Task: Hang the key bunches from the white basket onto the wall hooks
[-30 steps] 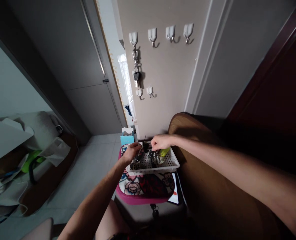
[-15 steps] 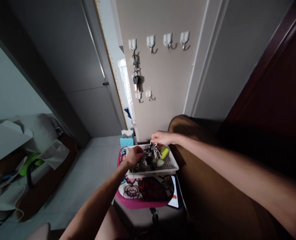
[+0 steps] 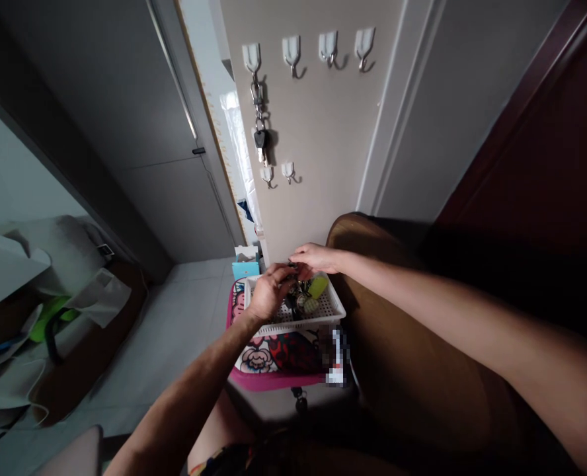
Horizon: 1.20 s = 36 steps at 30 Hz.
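Both hands meet over the white basket (image 3: pixel 334 309); the right hand (image 3: pixel 314 258) has its grip pinched shut on the key bunch (image 3: pixel 297 296) just beneath it; the left hand (image 3: pixel 268 295) closes its grip on the same bunch from the other side; a yellow-green tag (image 3: pixel 318 286) lies just beside both grips; far above them, hung keys (image 3: pixel 260 135) occupy one wall hook, the other hooks (image 3: pixel 291 51) bare; the bunch is not yet clear of the basket.

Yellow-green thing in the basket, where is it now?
In the head view, the yellow-green thing lies in the right half of the white basket, just below the right hand and right of the keys by the left hand.
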Available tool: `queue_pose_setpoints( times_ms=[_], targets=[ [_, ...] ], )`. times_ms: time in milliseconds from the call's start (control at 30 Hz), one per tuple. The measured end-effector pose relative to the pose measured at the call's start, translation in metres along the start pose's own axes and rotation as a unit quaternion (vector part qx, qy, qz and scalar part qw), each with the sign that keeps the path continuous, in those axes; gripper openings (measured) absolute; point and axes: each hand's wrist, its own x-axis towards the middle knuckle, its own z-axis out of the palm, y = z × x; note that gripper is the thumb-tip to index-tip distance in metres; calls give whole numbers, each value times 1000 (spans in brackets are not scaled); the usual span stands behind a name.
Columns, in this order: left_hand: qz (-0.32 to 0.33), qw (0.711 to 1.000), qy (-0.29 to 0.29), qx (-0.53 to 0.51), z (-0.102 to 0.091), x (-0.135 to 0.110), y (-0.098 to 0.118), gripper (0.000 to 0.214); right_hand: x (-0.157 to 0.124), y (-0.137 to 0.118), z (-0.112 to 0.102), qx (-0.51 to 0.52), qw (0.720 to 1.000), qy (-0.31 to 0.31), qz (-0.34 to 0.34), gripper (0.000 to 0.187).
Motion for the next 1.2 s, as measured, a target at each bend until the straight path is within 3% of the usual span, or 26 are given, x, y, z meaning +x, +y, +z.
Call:
queue_pose_setpoints(
  times_ms=[200, 333, 500, 600, 700, 833, 900, 1033, 1200],
  targets=[
    [-54, 998, 1, -22, -9, 10, -2, 17, 3, 1, 2, -110, 993, 38, -18, 7],
    [-72, 997, -22, -13, -10, 15, 0, 14, 3, 0, 2, -161, 979, 94, -81, 12],
    [-86, 992, -8, -90, -10, 23, 0, 18, -3, -5, 2, -85, 990, 0, -108, 21],
    [-104, 980, 14, -167, -16, 33, -2, 19, -4, -8, 2, -28, 991, -21, -126, 21],
    [-110, 977, 27, -181, -23, 45, -1, 19, -2, -7, 2, -62, 984, 36, -166, 16],
    [-114, 981, 42, -149, -26, 55, 5, 22, 1, -3, 2, -226, 943, 134, -206, 15],
    [-117, 982, 45, -142, -27, 59, 7, 22, 1, -2, 2, -245, 932, 164, -213, 16],
    [-107, 979, 37, -168, -35, 68, 13, 20, -1, -7, 3, -199, 922, 206, -261, 16],
    [-63, 978, 51, -193, -58, 88, 26, 17, -3, -27, 1, -53, 919, 230, -317, 20]
  ],
)
